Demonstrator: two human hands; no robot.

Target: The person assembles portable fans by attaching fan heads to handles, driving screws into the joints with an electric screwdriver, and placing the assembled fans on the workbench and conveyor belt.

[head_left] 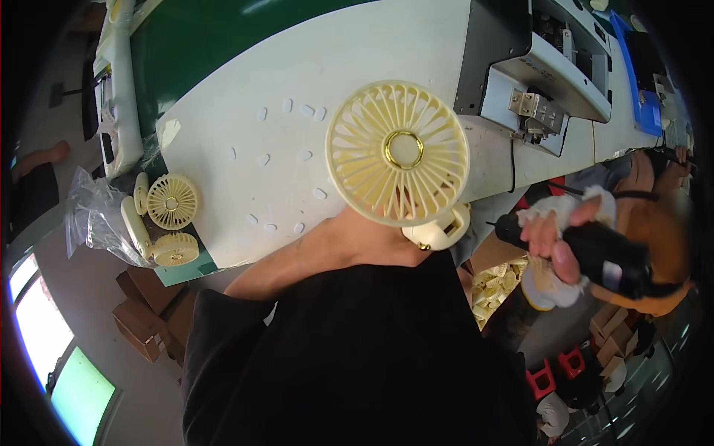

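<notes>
My left hand (383, 239) is closed around the lower part of a cream handheld fan (404, 149), behind its round grille. The grille faces up and has a gold ring at its centre. The fan's neck and joint (440, 229) stick out to the right of my fingers. To the right, my right hand (549, 239), in a frayed white glove with bare fingertips, grips a black electric screwdriver (606, 256). The screwdriver's bit points left towards the fan and stands apart from it.
Several small white oval pieces (262, 114) lie scattered on the white table (223, 89). More cream fans (172, 202) and a clear plastic bag (100, 223) are at the left edge. A metal machine (550, 74) stands back right, near a blue tray (647, 111). Cream parts (494, 293) fill a box below.
</notes>
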